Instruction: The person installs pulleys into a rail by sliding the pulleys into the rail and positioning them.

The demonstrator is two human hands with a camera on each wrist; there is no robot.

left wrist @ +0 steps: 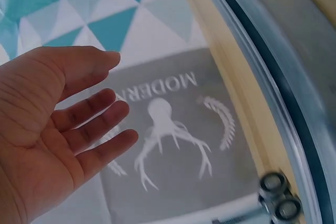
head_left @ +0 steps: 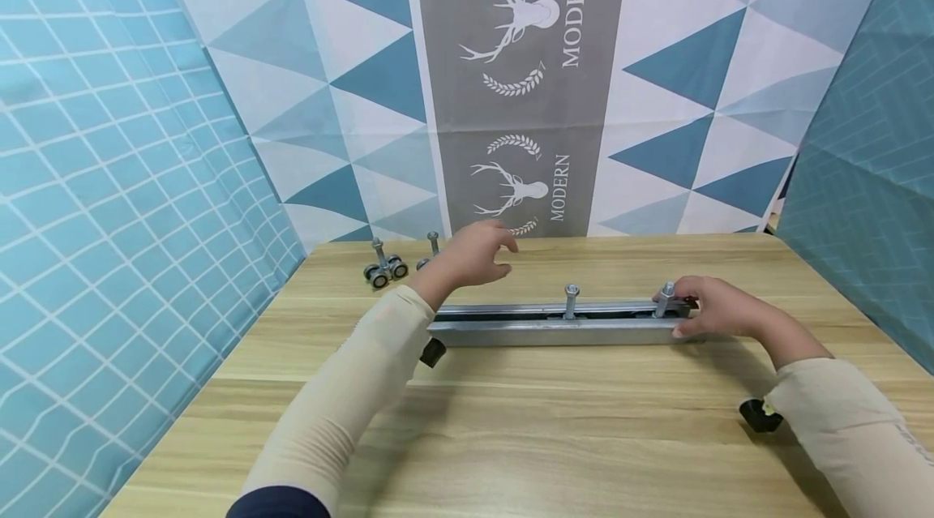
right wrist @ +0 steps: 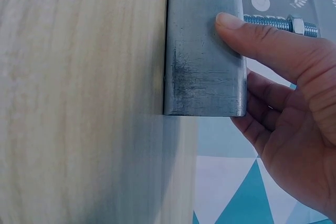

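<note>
A metal channel rail [head_left: 554,332] lies across the wooden table with its slot facing up. Two threaded bolts with nuts stand up from the slot, one bolt [head_left: 571,301] near the middle and another bolt [head_left: 663,303] by the right end. My right hand [head_left: 718,309] grips that right end, thumb [right wrist: 247,32] on the near side wall and fingers on the far side. Above the rail's left part hovers my left hand [head_left: 474,254], fingers loosely bent and holding nothing. In the left wrist view its palm [left wrist: 42,145] is bare.
At the table's back left stands a wheeled roller [head_left: 381,268] with an upright bolt. A second roller's bolt [head_left: 434,242] shows beside it, partly hidden by my left hand. Patterned cloth [head_left: 525,80] hangs behind the table [head_left: 511,429], with blue cloth [head_left: 109,177] along the left.
</note>
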